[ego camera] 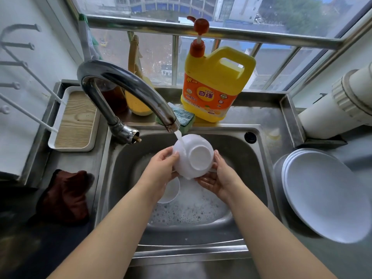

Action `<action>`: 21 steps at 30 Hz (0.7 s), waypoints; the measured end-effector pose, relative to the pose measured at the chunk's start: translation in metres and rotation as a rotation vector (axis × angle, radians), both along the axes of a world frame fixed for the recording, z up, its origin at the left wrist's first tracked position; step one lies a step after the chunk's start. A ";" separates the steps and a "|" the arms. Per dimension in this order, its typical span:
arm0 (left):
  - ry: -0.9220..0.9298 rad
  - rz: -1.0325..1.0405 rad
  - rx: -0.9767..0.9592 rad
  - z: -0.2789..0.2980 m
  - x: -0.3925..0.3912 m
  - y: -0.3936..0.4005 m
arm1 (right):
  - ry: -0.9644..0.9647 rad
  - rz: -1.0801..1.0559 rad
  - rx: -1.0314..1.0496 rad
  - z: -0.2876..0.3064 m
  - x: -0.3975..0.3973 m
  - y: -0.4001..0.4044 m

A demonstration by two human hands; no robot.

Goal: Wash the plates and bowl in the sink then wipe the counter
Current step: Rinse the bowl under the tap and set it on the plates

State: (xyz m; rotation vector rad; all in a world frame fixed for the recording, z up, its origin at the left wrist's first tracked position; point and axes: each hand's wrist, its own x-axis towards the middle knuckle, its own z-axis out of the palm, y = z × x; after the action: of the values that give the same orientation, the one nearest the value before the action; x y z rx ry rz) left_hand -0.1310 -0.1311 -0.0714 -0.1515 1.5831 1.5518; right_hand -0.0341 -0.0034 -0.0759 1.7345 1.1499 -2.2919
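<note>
A white bowl (193, 156) is held bottom-up over the steel sink (259, 178), under water running from the tap (128, 87). My left hand (161, 168) grips its left rim, thumb on the outside. My right hand (217, 178) cups its right and lower side with the fingers curled round the rim. A second white bowl (171, 192) lies in the foamy water below, partly hidden by my left wrist. A stack of white plates (322, 194) rests on the counter at the right.
A yellow detergent jug (215, 81) and a green-blue sponge (185, 117) stand behind the sink. A dark brown cloth (64, 196) lies on the left counter, beyond it a white tray (74, 119) with a wooden base. A white pipe (338, 105) runs at the right.
</note>
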 end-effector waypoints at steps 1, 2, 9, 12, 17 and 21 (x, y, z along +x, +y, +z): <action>-0.008 0.011 -0.009 -0.001 0.000 -0.003 | -0.004 0.022 0.017 0.000 0.000 -0.003; -0.020 0.025 -0.015 -0.002 -0.001 -0.006 | -0.006 0.047 0.035 0.000 0.000 -0.006; -0.074 0.111 -0.028 -0.011 0.001 -0.029 | 0.013 0.272 0.181 0.001 -0.004 -0.028; -0.101 0.135 -0.006 -0.011 0.004 -0.035 | 0.052 0.306 0.249 0.002 -0.005 -0.035; -0.126 0.104 -0.007 -0.011 0.005 -0.037 | 0.025 0.348 0.371 0.007 -0.006 -0.037; -0.146 0.077 -0.043 -0.009 0.008 -0.034 | -0.028 0.411 0.489 0.011 -0.003 -0.031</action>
State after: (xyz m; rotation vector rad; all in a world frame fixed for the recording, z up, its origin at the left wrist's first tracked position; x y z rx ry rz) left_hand -0.1225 -0.1653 -0.0808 -0.3453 1.5114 1.5304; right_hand -0.0373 -0.0339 -0.0649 1.4456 1.9692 -1.8401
